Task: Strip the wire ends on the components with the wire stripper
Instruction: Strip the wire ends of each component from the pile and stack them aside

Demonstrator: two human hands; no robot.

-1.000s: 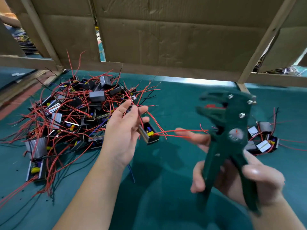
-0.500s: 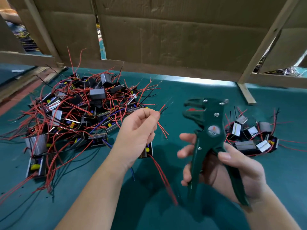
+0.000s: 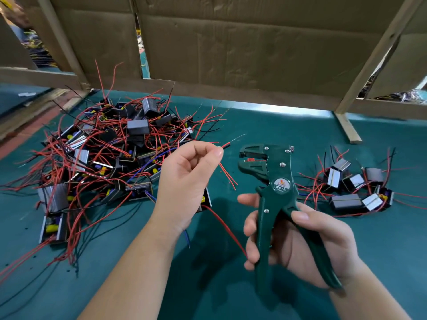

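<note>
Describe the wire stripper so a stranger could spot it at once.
On the teal table, between the big tangled pile on the left and the small pile on the right, the right hand grips the wire stripper. It is the only tool: dark green, silver rivets, round W01A label.

- The wire stripper (image 3: 288,174) was dark green with silver rivets.
- The wire ends (image 3: 227,146) were red and black, tipped bare silver.
- The components (image 3: 138,127) were grey and black with yellow bits.
- The table (image 3: 288,125) was teal.
- The cardboard (image 3: 254,49) was brown.
</note>
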